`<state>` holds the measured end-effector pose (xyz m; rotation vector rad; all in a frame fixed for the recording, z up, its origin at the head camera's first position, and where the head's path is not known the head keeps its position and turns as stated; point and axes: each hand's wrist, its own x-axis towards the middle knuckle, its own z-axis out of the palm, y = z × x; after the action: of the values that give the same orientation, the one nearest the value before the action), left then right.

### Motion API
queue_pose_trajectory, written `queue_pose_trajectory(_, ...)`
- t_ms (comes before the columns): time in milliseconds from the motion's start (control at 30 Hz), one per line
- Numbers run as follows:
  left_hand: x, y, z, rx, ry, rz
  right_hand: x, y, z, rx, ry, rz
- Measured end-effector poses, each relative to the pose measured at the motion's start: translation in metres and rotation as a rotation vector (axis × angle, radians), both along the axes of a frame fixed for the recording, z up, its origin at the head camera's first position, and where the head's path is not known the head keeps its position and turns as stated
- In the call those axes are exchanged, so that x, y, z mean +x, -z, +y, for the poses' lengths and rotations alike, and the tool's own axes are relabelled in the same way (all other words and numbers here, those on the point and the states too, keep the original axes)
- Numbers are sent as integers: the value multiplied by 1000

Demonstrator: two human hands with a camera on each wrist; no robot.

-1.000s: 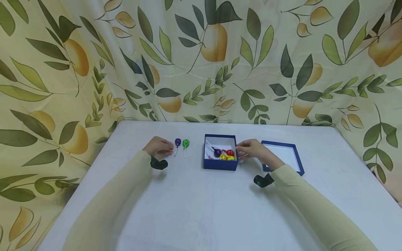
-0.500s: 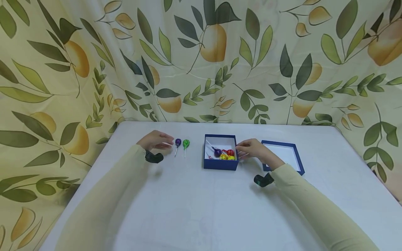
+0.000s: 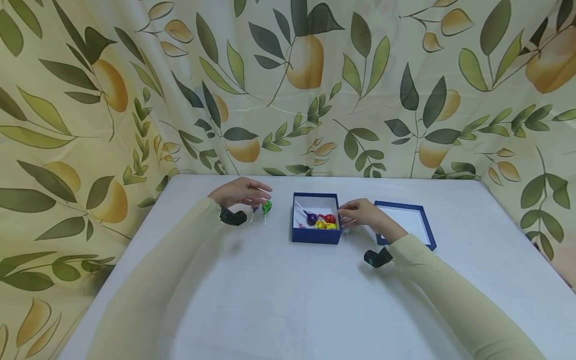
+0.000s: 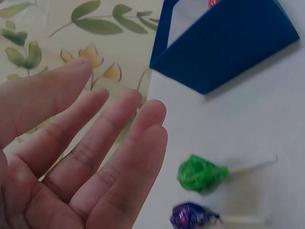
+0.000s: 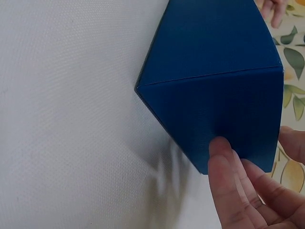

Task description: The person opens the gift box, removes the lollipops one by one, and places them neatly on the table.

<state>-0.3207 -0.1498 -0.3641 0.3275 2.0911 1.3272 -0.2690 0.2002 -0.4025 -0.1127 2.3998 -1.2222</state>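
My left hand hovers over two lollipops on the table, fingers spread and nothing in them. In the head view it partly covers the purple lollipop; the green lollipop lies just beside it, stick toward me. My right hand holds the right wall of an open blue box. In the right wrist view, several fingertips rest against the box's outer wall and another digit reaches its rim. Inside the box lie a purple lollipop, red candy and yellow candy.
The box's blue-edged lid lies with its white inside up, to the right of the box, partly behind my right wrist. A white cloth covers the table. Behind it hangs a leaf-and-fruit patterned curtain.
My left hand first draws slightly left, then moves right and away from me, over the purple lollipop. The right hand and the box stay where they were.
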Motion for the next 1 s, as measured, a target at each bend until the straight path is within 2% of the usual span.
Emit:
queue_pose_trajectory(267, -3, -9, 43, -29, 109, 13, 0, 2, 1, -12, 2, -6)
queue_pose_trajectory(433, -4, -12, 69, -53, 171, -5, 0, 2, 2, -15, 12, -11)
queue_pose_trajectory(667, -3, -13, 100, -140, 284, -5, 1, -1, 1, -10, 17, -13)
queue_pose_trajectory(767, -4, -10, 109, -160, 303, -34, 1, -1, 0, -8, 20, -11)
queue_pose_trajectory(1000, -4, -2, 126, -183, 303, -119, 0, -1, 0, -8, 13, -1)
